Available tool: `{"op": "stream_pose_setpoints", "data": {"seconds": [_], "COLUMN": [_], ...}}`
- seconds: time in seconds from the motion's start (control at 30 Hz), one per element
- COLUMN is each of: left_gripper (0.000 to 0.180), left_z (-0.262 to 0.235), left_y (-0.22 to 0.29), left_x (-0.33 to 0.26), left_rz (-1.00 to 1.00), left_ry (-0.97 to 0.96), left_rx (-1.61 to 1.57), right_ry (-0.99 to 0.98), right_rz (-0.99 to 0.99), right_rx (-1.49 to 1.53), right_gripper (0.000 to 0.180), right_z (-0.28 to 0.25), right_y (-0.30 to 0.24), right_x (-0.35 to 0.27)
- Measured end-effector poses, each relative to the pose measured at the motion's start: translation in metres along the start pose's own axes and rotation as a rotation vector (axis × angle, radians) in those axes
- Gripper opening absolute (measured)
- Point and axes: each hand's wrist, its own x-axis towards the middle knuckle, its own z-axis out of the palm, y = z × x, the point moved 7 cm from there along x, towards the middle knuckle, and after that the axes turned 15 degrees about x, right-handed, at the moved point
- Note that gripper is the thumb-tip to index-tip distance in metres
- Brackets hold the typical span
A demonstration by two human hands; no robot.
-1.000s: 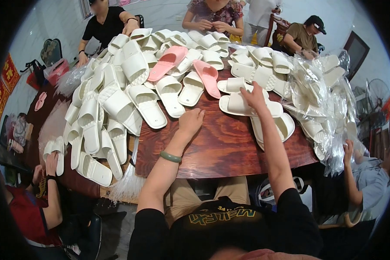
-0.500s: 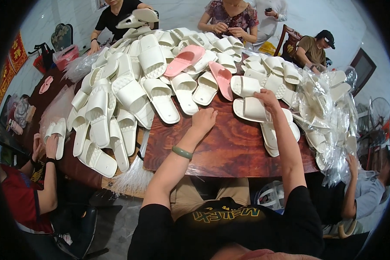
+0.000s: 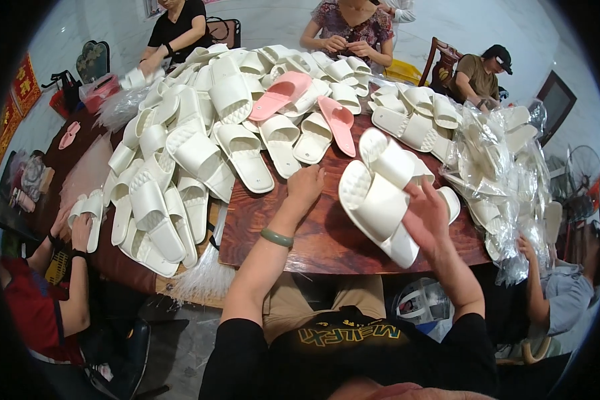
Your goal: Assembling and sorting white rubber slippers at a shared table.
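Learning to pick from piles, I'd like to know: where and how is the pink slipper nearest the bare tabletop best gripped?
Take the pink slipper by its heel, pinching the side edges, probably best from the near side. The heel points that way, toward the bare tabletop, while the strap end faces the white slipper pile.

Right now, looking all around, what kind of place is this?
Probably a small slipper-packing workroom: a big heap of white slippers fills much of the wooden table, more slippers lie in clear plastic bags on the right, and several people surround it.
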Motion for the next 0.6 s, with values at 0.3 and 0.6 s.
{"op": "stream_pose_setpoints", "data": {"seconds": [0.3, 0.6], "left_gripper": [0.039, 0.044], "left_z": [-0.011, -0.015], "left_y": [-0.013, 0.005], "left_x": [-0.001, -0.006], "left_rz": [-0.083, -0.054], "left_ry": [0.024, 0.006], "left_rx": [0.006, 0.031], "right_ry": [0.022, 0.262], "right_rz": [-0.050, -0.072], "right_rx": [0.548, -0.033], "right_gripper": [0.065, 0.042], "right_z": [-0.059, -0.083], "right_y": [0.055, 0.048], "right_x": [0.023, -0.028]}}
